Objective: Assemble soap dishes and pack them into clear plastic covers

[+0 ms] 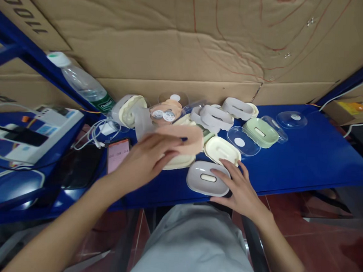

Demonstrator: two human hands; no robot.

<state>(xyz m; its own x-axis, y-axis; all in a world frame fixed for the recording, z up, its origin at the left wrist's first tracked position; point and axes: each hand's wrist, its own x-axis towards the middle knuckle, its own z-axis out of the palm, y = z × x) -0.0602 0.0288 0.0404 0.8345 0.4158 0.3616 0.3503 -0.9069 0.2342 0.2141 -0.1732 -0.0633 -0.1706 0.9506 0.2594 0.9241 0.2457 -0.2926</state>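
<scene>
My left hand (151,156) grips a pink oval tray (190,141), lifted over a cream piece (180,162). My right hand (235,188) has its fingers spread at the right side of a grey oval dish (198,186) with a slot, near the table's front edge. Behind that dish lies a cream oval tray (222,150), close to my right fingertips. Grey oval rings (216,118), a green dish (261,132) and a clear lid (245,144) with a white sticker lie farther back. Peach-coloured pieces (160,112) with round stickers are at the back left.
A blue table (306,160) stands against a cardboard wall (175,41). On the left are a water bottle (83,82), white cables (92,136), a phone (118,152) and a power strip (46,136). Another clear lid (290,120) lies at the back right.
</scene>
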